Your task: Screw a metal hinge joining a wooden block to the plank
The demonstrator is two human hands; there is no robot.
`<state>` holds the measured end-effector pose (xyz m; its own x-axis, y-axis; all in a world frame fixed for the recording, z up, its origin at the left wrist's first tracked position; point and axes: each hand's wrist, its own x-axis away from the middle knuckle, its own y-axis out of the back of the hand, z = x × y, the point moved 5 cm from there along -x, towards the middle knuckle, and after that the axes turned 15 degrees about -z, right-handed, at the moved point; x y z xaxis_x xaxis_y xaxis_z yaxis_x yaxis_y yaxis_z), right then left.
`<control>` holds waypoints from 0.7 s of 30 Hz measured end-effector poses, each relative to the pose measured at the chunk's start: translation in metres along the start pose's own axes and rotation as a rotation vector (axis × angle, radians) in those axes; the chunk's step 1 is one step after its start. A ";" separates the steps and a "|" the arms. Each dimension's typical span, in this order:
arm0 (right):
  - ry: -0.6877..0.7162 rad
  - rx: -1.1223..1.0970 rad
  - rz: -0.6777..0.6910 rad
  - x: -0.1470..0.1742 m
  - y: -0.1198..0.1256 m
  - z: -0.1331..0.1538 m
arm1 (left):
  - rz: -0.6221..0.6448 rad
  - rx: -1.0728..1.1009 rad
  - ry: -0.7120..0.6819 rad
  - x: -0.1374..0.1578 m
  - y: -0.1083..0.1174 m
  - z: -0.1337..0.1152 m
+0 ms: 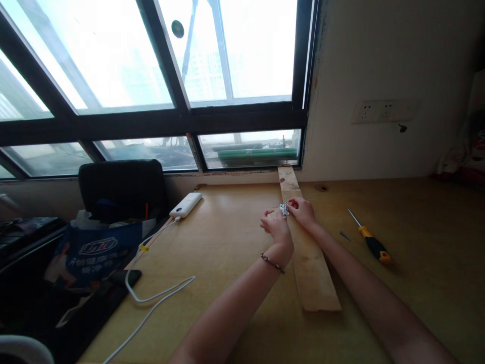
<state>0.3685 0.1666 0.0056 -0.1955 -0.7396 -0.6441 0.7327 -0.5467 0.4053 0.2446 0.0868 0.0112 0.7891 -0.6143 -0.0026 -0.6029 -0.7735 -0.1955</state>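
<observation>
A small silver metal hinge [284,209] is held over the left edge of a long wooden board [314,273] lying on the table. My left hand [276,225] pinches the hinge from the near left side. From the right, the fingers of my right hand [301,210] close on its other side, above the board. Right of the board lie a few small screws [344,234], and beside them a screwdriver [373,242] with a yellow and black handle.
A white power bank [186,205] with a white cable [162,298] sits at the table's left edge. Left of the table are a black chair [123,189] and a blue bag [94,253]. The board's far end meets the window wall. Sockets [384,111] are on the right wall.
</observation>
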 end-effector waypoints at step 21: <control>0.014 0.786 -0.132 0.127 0.212 -0.066 | 1.226 -0.811 -0.887 0.015 0.008 -0.093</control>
<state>0.5420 -0.0166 -0.0333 -0.2363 -0.6472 -0.7248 0.0287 -0.7503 0.6605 0.2406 0.0571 0.1013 -0.4930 -0.8108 -0.3156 -0.5386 -0.0005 0.8425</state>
